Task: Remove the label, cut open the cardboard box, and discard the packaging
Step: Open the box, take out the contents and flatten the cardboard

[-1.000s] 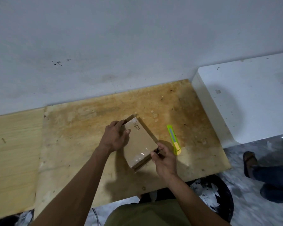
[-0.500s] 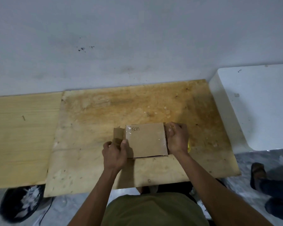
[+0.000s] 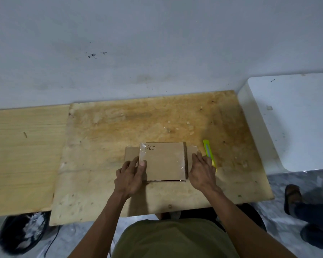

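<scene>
— Bare hands first: what are they doing?
— Left hand point(image 3: 131, 175) and right hand point(image 3: 201, 169) lie flat, fingers spread, gripping nothing, each pressing an end flap of the cardboard box point(image 3: 163, 162), which sits mid-plywood tabletop point(image 3: 119, 127).
— What changed?
— A second ago the box lay angled, ends being worked; now it is squared, both flaps splayed. Opening looks nearly done.
— The knife?
— Yellow-green utility knife point(image 3: 208, 150) rests just beside the right hand.

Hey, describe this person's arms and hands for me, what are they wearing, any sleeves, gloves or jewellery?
Both arms are bare up to the bottom edge of the picture: no sleeves show. The left hand and right hand wear no gloves, and no rings, watch or bracelets are visible. An olive-green garment covers the torso or lap below.
</scene>
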Demonstrator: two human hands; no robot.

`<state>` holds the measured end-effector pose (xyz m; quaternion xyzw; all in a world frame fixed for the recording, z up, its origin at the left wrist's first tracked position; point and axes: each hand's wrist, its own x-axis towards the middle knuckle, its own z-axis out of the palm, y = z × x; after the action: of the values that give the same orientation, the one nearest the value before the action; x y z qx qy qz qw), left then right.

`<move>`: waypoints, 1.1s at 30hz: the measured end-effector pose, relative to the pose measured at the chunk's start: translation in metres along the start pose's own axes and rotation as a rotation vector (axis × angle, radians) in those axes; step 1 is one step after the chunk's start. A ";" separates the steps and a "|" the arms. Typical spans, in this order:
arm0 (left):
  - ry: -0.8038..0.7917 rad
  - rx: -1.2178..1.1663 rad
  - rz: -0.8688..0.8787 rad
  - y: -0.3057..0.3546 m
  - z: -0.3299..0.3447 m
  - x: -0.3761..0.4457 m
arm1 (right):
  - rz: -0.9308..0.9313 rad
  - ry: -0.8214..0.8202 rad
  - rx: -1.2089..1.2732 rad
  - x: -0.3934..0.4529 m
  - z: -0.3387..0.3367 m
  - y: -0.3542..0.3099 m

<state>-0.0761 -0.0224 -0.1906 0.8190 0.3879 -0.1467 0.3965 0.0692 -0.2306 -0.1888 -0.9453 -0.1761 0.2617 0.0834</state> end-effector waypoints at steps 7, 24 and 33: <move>0.001 -0.329 -0.069 0.006 -0.005 -0.011 | -0.060 0.080 0.232 -0.008 0.005 -0.002; 0.229 -0.624 0.102 0.084 -0.048 -0.015 | -0.231 0.175 0.614 0.031 -0.050 -0.028; 0.387 -0.250 0.296 0.092 -0.034 0.051 | -0.300 0.366 0.513 0.068 -0.062 -0.068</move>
<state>0.0238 -0.0057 -0.1477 0.8242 0.3479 0.1212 0.4300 0.1369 -0.1464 -0.1511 -0.8883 -0.2239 0.1083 0.3861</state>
